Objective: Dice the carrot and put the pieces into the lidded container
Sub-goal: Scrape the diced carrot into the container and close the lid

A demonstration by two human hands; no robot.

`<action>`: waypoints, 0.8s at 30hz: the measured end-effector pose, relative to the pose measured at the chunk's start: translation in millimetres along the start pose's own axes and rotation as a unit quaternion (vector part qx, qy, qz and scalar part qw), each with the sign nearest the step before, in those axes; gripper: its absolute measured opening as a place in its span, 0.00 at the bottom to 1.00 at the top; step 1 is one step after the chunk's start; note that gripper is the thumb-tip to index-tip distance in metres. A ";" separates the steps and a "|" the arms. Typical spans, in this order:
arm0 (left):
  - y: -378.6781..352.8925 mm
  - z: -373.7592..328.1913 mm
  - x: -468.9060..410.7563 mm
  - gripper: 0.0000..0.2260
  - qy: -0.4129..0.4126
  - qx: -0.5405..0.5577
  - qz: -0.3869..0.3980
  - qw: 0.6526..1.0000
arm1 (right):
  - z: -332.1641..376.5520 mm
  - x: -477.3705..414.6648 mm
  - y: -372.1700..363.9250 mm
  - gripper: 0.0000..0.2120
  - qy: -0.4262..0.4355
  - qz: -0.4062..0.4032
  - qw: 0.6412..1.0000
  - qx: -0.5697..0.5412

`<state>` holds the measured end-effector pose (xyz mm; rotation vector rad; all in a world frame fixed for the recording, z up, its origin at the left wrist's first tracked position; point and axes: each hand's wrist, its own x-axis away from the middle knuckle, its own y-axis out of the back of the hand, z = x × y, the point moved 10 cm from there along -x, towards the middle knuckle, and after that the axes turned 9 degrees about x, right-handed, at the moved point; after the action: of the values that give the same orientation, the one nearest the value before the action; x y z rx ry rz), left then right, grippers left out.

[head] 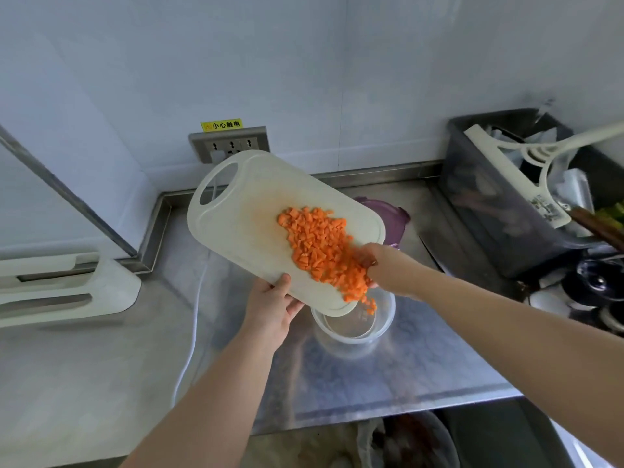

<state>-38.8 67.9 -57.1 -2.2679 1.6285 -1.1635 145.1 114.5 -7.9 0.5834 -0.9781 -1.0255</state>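
Observation:
A white cutting board (250,204) is tilted above a clear round container (351,332) on the steel counter. My left hand (273,305) grips the board's near edge, thumb on top. A heap of orange diced carrot (320,248) slides down toward the board's low corner, and a few pieces fall off over the container. My right hand (374,265) lies against the carrot heap at the board's right edge, its fingers partly hidden by the pieces. The purple lid (395,221) lies behind the board, mostly hidden.
A dark bin (489,204) with utensils and a white spatula stands at the right. A white appliance (64,285) sits at the left, its cord (196,315) trailing across the counter. A wall socket (229,143) is behind the board. A waste bin (412,440) shows below the counter edge.

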 end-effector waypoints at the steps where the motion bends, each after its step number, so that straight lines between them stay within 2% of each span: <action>1: -0.7 0.2 -0.6 0.11 -0.001 0.000 0.000 1.000 | -0.5 3.2 -6.2 0.21 0.009 0.010 1.000 -0.005; 6: -2.5 0.6 -1.7 0.11 -0.005 0.000 -0.001 1.000 | -7.3 14.0 -23.7 0.22 0.056 0.075 0.993 0.076; 11: -6.8 2.6 -0.2 0.11 -0.009 -0.013 0.019 1.000 | 18.8 -7.9 52.6 0.19 0.066 -0.068 0.993 0.063; 13: -7.5 4.9 0.6 0.11 -0.007 -0.012 0.026 1.000 | 30.5 -22.2 67.9 0.22 0.074 -0.087 0.990 0.083; 16: -6.1 6.5 0.7 0.10 -0.004 -0.006 0.029 1.000 | 35.0 -43.8 58.6 0.27 0.070 -0.062 0.985 0.147; 20: -1.6 5.4 -0.7 0.11 -0.009 -0.002 0.016 1.000 | 34.1 -44.8 31.0 0.17 0.094 -0.021 0.988 0.119; 24: 0.6 6.3 -2.9 0.11 -0.010 0.011 0.003 1.000 | 24.6 -25.9 7.1 0.19 0.103 0.005 0.987 0.121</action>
<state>-35.7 68.0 -63.3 -2.2531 1.6048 -1.1474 121.9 141.6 -0.9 0.8669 -0.9268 -0.8232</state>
